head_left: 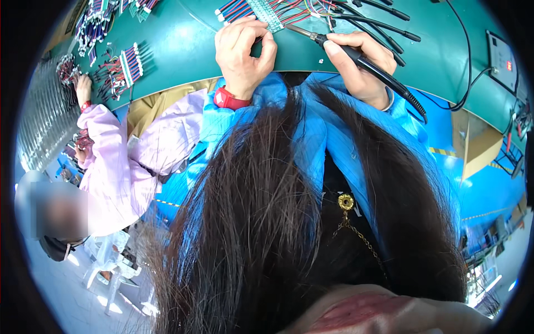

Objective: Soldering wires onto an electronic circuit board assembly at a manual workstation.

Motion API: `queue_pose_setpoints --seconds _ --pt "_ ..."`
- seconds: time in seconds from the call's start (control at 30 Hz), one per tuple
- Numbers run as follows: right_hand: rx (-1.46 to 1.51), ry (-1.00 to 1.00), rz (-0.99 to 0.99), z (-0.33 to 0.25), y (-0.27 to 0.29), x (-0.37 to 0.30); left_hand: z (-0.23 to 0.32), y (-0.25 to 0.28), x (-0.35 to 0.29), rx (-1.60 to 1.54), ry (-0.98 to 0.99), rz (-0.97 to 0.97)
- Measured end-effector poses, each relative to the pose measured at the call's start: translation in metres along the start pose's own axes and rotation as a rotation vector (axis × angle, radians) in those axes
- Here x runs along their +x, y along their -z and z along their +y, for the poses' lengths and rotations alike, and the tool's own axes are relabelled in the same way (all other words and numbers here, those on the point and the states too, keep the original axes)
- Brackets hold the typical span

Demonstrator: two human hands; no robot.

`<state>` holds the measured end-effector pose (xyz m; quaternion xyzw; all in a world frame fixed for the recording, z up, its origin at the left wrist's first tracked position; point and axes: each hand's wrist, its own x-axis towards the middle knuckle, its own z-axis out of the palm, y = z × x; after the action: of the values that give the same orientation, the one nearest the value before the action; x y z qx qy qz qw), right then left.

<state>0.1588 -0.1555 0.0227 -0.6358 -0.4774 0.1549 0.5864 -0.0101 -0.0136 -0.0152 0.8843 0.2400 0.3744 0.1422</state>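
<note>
My right hand [364, 64] is wrapped round the black handle of a soldering iron [397, 86]. Its metal tip points left, at the near edge of a green-and-white circuit board strip [266, 14]. Beside that strip my left hand [245, 55] is curled, fingertips close to the board's near edge; whatever is pinched in them is hidden. A thin pale strand [194, 15] runs across the table toward this hand. Rows of coloured wires [236, 10] with white plugs stick out of the board's left side, and loose red, black and yellow wires [303, 8] leave its right side.
Several black cables [378, 33] lie right of the board on the green table [172, 47]. A grey box [503, 64] with a cord stands far right. Wired boards [127, 69] lie at left, where a co-worker in a pink sleeve [103, 125] handles wire bundles. A cardboard box [481, 145] stands below right.
</note>
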Motion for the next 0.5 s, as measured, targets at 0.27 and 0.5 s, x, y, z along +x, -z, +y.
queue_pose_setpoints --seconds 0.27,0.5 --pt "0.007 -0.007 0.018 0.008 -0.012 -0.006 0.001 0.002 -0.001 -0.012 -0.014 0.048" --pt "0.035 -0.017 0.011 0.001 -0.018 -0.002 0.014 0.017 0.010 -0.044 0.069 0.021"
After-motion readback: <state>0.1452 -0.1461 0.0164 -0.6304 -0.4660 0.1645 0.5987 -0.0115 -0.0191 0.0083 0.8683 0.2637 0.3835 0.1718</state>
